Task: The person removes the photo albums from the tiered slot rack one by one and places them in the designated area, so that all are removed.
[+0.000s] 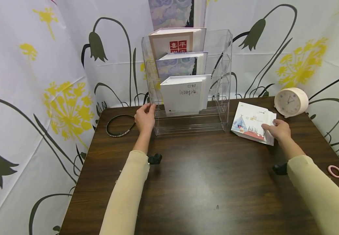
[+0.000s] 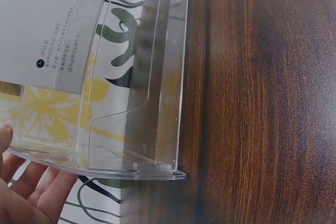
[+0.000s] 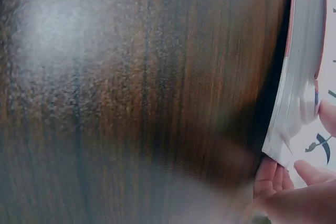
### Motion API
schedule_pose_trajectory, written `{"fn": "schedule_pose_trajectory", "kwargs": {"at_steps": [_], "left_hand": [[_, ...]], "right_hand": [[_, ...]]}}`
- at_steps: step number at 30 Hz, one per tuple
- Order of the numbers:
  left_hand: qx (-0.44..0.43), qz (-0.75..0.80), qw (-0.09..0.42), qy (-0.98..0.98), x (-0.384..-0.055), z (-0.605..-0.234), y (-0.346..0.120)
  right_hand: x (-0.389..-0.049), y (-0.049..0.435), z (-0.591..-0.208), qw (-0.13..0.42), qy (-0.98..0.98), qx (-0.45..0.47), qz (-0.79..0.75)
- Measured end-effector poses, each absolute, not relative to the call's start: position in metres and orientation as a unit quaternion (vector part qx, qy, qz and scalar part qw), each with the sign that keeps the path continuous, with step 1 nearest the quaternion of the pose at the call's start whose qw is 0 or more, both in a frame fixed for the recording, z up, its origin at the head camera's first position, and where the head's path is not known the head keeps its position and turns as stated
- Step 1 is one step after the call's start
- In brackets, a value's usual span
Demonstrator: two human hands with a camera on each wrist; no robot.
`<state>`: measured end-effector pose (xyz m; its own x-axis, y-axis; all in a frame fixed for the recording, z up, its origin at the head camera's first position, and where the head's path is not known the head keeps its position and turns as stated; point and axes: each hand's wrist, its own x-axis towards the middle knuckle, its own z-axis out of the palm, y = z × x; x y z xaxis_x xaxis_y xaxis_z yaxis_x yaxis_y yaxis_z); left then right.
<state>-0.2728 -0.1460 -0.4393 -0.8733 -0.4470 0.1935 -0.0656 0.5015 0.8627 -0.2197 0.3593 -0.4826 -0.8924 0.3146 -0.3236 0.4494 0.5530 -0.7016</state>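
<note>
From the middle of the worktop [image 1: 210,169], a clear rack [image 1: 190,128] stands at about 12 o'clock, books [image 1: 181,98] leaning in its tiers. My left hand [image 1: 145,119] pinches its left side, near a dark hoop [image 1: 116,135] at 10. At 1 o'clock, my right hand [image 1: 280,130] pinches the right edge of a white illustrated book [image 1: 250,119]; a round clock [image 1: 289,101] stands just beside it at 2.

A white, black-lettered book [image 1: 184,99] is hiding the lower part of a purple-and-blue painted book [image 1: 178,66]; the right wrist view is cropping a bare right hand [image 3: 296,195] and a white, tent-illustrated book [image 3: 304,56]; a round pale clock [image 1: 289,101] is showing unreadably small markings
</note>
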Motion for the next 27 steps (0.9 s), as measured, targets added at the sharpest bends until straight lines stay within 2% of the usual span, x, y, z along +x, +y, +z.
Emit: {"fn": "schedule_pose_trajectory", "kwargs": {"at_steps": [14, 17, 21, 27], "left_hand": [[0.155, -0.481, 0.193, -0.841, -0.272, -0.438, -0.146], [0.155, -0.485, 0.195, -0.838, -0.272, -0.439, -0.146], [0.159, -0.485, 0.192, -0.838, -0.271, -0.439, -0.146], [0.16, -0.488, 0.19, -0.837, -0.271, -0.438, -0.146]], "right_hand": [[-0.219, 0.352, -0.479, 0.087, 0.91, 0.193, -0.356], [-0.219, 0.351, -0.479, 0.069, 0.914, 0.183, -0.356], [-0.219, 0.347, -0.479, -0.027, 0.916, 0.158, -0.368], [-0.227, 0.326, -0.471, -0.255, 0.877, 0.079, -0.399]]}}
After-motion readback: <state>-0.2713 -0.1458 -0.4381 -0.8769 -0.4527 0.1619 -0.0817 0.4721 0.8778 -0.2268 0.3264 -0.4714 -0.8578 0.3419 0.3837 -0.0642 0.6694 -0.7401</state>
